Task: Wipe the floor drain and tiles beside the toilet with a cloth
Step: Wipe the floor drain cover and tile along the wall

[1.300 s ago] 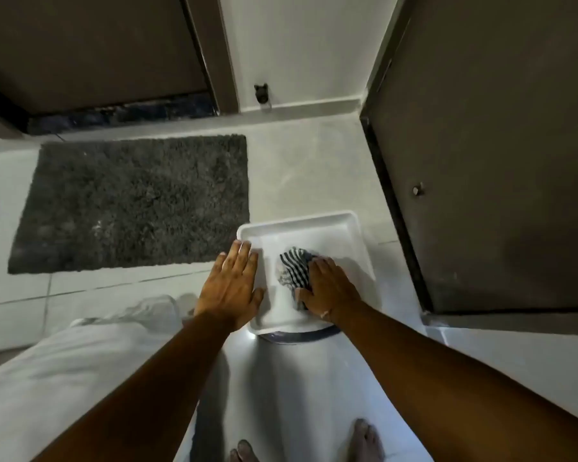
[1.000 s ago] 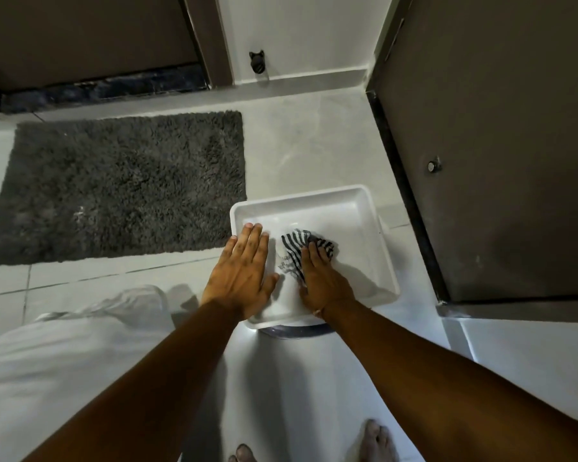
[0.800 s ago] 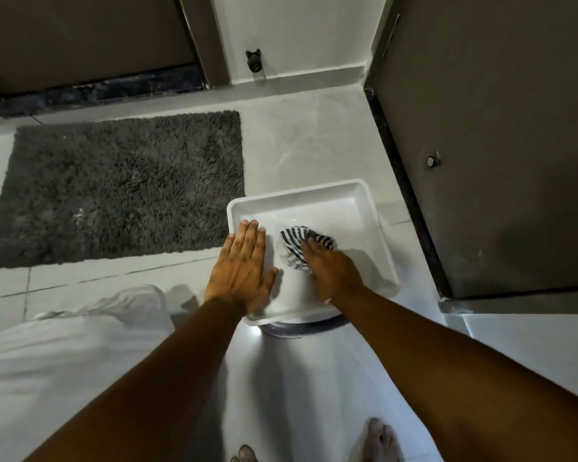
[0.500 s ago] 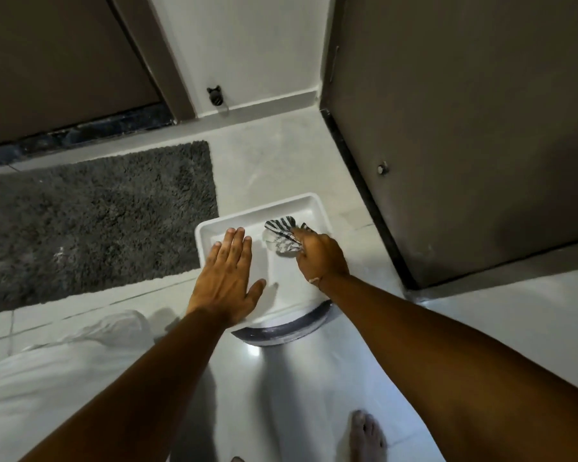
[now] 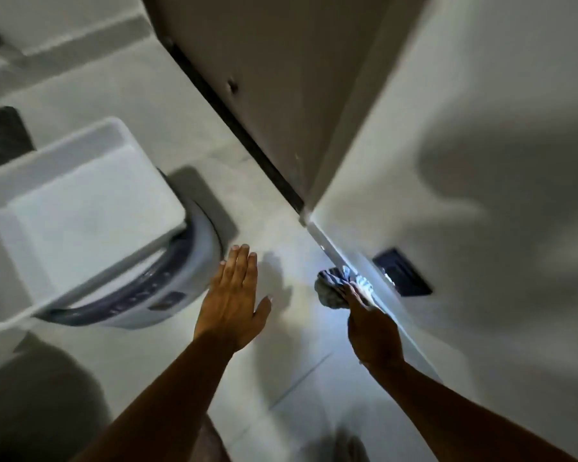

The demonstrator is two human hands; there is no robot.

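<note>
right hand (image 5: 374,328) holds the bunched striped cloth (image 5: 331,288) under its fingers, pressed low against the floor tiles (image 5: 281,228) right at the wall base, near a dark rectangular plate (image 5: 402,272) that could be the drain, frame too blurred to confirm. left hand (image 5: 236,295) open and flat, holding nothing, beside the white bin (image 5: 194,255). cloth looks soft, light, probably damp, so it will fold and slip: palm it as a wad, press flat

Dim, blurred tiled bathroom corner.
Pale floor tiles (image 5: 291,208) meet a white wall (image 5: 481,128); a brown door (image 5: 281,61) stands ahead, a dark mat (image 5: 0,135) far left.
</note>
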